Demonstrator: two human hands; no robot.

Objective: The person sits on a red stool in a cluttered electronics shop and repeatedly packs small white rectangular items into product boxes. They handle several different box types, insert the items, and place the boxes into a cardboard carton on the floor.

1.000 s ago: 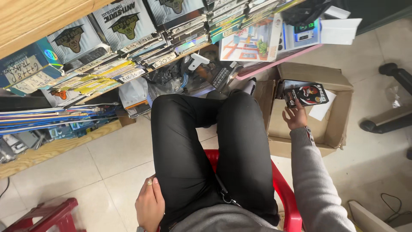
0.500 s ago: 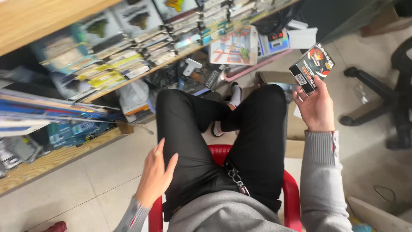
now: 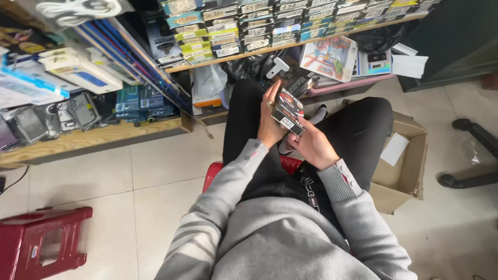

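Observation:
I sit on a red plastic stool (image 3: 215,173) in black trousers and a grey sweater. A small black packaged box (image 3: 287,110) with red and orange print is held between both hands above my lap. My left hand (image 3: 270,120) cups its left side, fingers upright, with a ring on one finger. My right hand (image 3: 310,143) grips it from below and to the right.
Wooden shelves (image 3: 104,136) packed with boxed goods and blister packs run across the top. An open cardboard box (image 3: 407,161) stands on the tiled floor at my right. A second red stool (image 3: 41,246) is at lower left. Office chair base (image 3: 474,155) at far right.
My right hand brought the small box from out at the right in over my lap. My left hand rose off my thigh and took hold of it. The view swung left.

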